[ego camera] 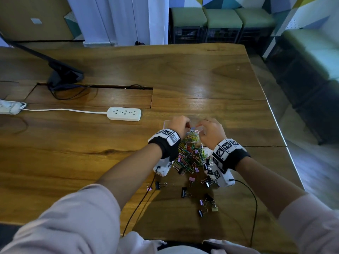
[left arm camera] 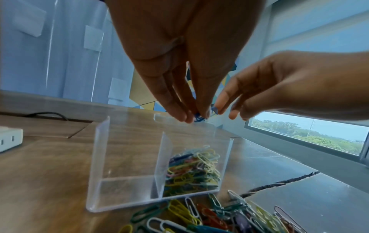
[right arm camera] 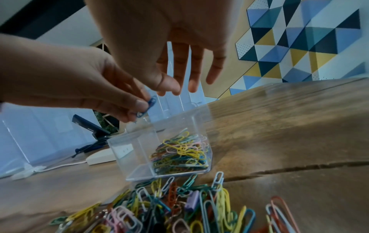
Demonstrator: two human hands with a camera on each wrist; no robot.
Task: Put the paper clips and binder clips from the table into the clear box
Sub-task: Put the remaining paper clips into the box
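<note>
Just above the open top of the clear plastic two-compartment box (left arm camera: 127, 160), the person's left hand (left arm camera: 175, 52) is pinching a blue paper clip (right arm camera: 148, 106) between thumb and fingertips (left arm camera: 180, 115), its grip closed to the width of the wire. Beside that grip, the right hand (right arm camera: 169, 36) is hovering with its fingers straight and spread, its grip wide open and holding nothing; its fingertips are nearly touching those of the left hand.

Below the pinching grip, the box is standing upright on the brown wooden counter (ego camera: 201, 74). Its divider is splitting it into two compartments: the one toward the right hand is holding a heap of coloured paper clips in yellow, green, pink and blue (left arm camera: 191, 170), while the one toward the left hand is showing only its bare floor.

Nearer the person than the grip, just beside the box's near wall, a loose pile of multicoloured paper clips (ego camera: 190, 156) is lying on the counter between the two wrists. Nearer still, small black and lilac binder clips (ego camera: 185, 192) are lying scattered, well apart from one another.

Far to the left of the grip, a white power strip (ego camera: 124, 113) is lying on the counter, and beyond it a dark monitor stand (ego camera: 64, 74) is standing.
</note>
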